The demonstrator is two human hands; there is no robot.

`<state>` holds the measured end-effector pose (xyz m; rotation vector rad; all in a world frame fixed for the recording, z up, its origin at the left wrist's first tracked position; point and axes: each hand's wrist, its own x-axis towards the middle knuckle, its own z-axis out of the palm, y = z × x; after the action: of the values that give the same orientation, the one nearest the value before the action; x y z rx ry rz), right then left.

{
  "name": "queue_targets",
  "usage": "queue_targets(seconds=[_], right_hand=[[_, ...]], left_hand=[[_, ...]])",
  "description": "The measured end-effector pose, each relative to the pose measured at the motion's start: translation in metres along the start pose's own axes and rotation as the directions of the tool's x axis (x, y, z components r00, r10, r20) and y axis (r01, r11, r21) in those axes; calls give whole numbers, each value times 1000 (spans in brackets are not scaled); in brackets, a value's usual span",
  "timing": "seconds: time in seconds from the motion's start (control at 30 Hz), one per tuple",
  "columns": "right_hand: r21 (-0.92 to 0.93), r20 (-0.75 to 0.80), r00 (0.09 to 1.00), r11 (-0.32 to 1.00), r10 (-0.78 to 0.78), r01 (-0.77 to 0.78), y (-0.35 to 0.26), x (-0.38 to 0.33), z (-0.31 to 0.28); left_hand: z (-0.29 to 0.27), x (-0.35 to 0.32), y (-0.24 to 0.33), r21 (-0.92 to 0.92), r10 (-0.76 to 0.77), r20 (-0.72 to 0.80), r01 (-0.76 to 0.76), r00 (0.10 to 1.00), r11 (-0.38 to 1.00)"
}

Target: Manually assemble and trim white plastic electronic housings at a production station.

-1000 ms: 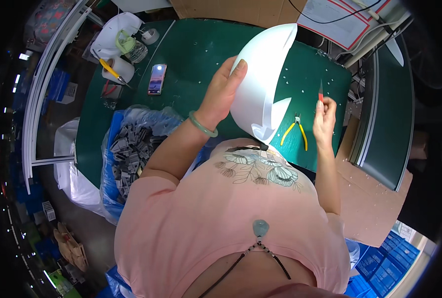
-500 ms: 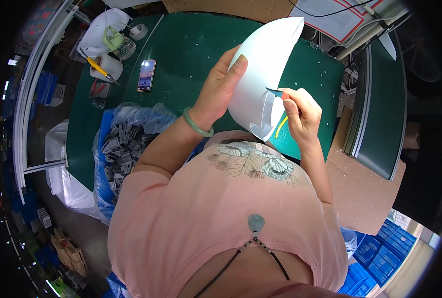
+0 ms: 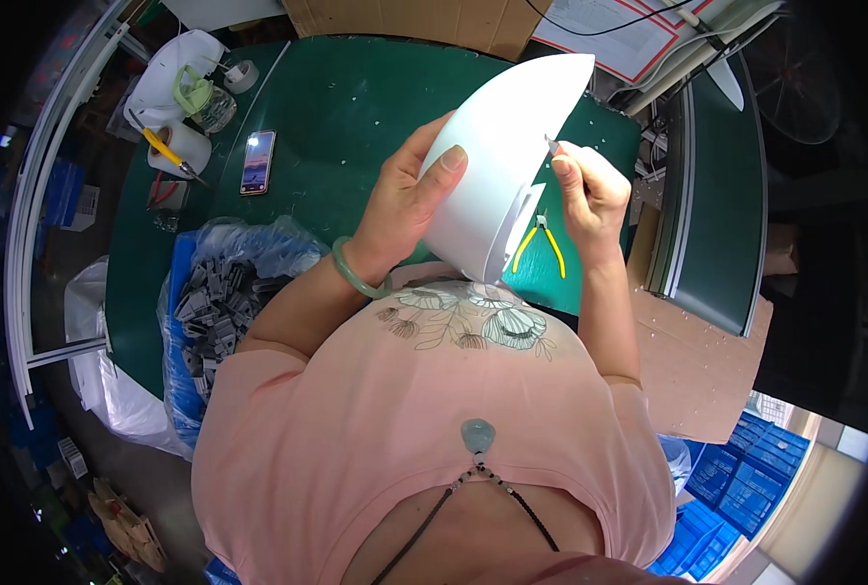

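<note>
A large white curved plastic shell (image 3: 497,146) is held tilted in front of my chest, its lower end close to my shirt. My left hand (image 3: 409,195) is closed on the shell's left side, thumb lying on the outer face. At the shell's right edge, my right hand (image 3: 595,190) pinches a small blade (image 3: 552,144), its tip at or very near that edge. Most of the blade's grip is hidden by my fingers. Yellow-handled cutting pliers (image 3: 559,255) lie on the green table (image 3: 356,97) below my right hand.
A phone (image 3: 257,163) lies left on the table. Beyond it are a white roll (image 3: 182,148), another yellow-handled tool (image 3: 161,141) and a green-topped bottle (image 3: 210,105). A lined blue bin of grey parts (image 3: 214,312) stands by my left arm. Cardboard (image 3: 697,361) lies to the right.
My right hand has moved up along the shell with the blade, from the notched lower part to the edge above. The shell has turned, and the pliers now show fully.
</note>
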<state>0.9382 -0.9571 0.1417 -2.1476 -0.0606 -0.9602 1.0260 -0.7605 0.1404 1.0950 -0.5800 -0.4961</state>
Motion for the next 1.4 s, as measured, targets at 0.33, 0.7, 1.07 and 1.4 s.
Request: queue_targets(seconds=[0.33,0.7,1.07,1.4], right_hand=[[59,-191,969,987,158,-149,23,9,-31],[18,22,990,990,-143,142,-20,-11,-2],[6,-48,999,1000,-12,12,10,15,-28],[60,40,820,818,570,-572,62,39,-55]], left_hand=[[0,-7,0,-1,32,-17,-32,999,999],[7,-9,-1,1,45,-54,-45,997,999],[13,-27,9,22,37,36,-38,999,999],[3,-35,11,39,83,23,-84,996,996]])
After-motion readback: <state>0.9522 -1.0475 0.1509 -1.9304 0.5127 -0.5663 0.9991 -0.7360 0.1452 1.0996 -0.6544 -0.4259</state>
